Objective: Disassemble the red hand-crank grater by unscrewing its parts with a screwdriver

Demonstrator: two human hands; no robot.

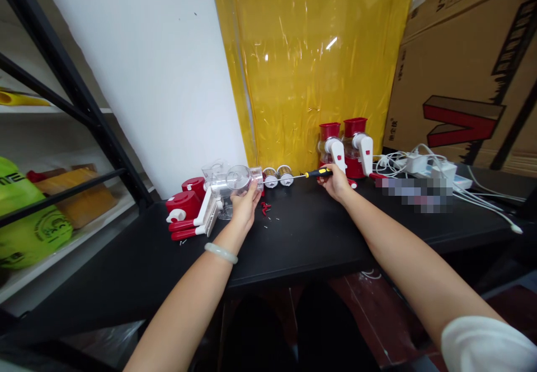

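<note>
A clear plastic grater housing (239, 178) lies sideways in the grip of my left hand (245, 204), its open end facing right. My right hand (333, 182) is closed around the yellow and black handle of a screwdriver (318, 173). Its long thin shaft runs left to the housing's open end; whether the tip touches anything inside, I cannot tell. Behind the shaft stand two metal grater drums (277, 177) with white ends. Small red parts (265, 209) and several tiny screws (271, 219) lie on the black table (310, 238) below the housing.
Red bases (183, 205) and white crank arms with red handles (191, 227) sit left. Two assembled rotary graters (354, 148) stand at the back right. White cables and a power strip (444, 176) lie farther right. Yellow plastic sheeting (310, 70) and a large carton (465, 81) rise behind.
</note>
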